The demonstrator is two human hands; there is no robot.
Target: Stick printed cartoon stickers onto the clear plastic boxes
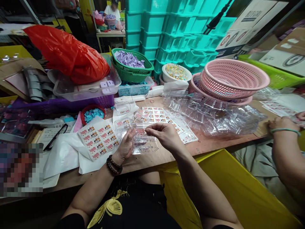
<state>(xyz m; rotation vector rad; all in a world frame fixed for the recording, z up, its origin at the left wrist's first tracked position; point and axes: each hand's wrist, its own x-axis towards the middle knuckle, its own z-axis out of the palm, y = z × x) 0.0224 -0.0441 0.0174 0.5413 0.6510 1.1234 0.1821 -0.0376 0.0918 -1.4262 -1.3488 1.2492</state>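
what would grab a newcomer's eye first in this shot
Probably the red plastic bag bulging at upper left, against the wall of stacked teal crates behind. Next, the pink baskets at right above a heap of clear plastic cases. At centre, the left hand and right hand hold a clear case beside a sticker sheet.

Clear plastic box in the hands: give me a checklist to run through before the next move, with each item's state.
1. Clear plastic box held by both hands: ok, left hand grips its left side, right hand pinches at its top.
2. Sticker already on this box: cannot tell, the plastic is clear and stickers lie behind it.
3. Sticker sheet close by: ok, it lies flat just left of the left hand.
4. More empty boxes available: ok, a pile of clear boxes sits to the right.
5. Co-worker's arm apart from the box: ok, it rests at the far right table edge.
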